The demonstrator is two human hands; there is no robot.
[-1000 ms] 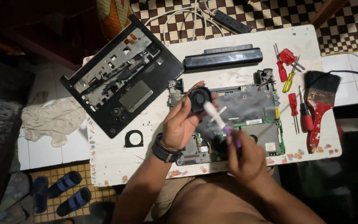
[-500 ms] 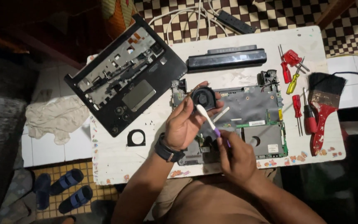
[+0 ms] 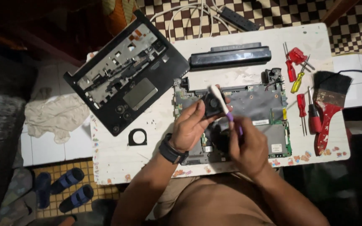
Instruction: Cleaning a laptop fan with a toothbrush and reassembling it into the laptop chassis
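Currently, left to right: rag [image 3: 53, 117] on the floor, sandals [image 3: 63, 190] below it. On the table [image 3: 118, 163] the black palmrest cover [image 3: 124, 77] lies off the laptop, a small black bracket [image 3: 137, 137] just under it, loose screws between. Left hand [image 3: 191, 127], watch on wrist, pinches the small black fan [image 3: 212, 104] above the bare motherboard [image 3: 252, 109]. Right hand [image 3: 248, 146] is closed around a toothbrush [image 3: 221, 102], purple grip, white head touching the fan. Battery [image 3: 230, 56] sits apart at the back. Screwdrivers [image 3: 296, 71] and a red-handled paintbrush [image 3: 327, 104] lie at the right edge. Judging by that: teardown is done, fan is out, brushing looks underway; board seems not yet refitted, cover and battery still off.
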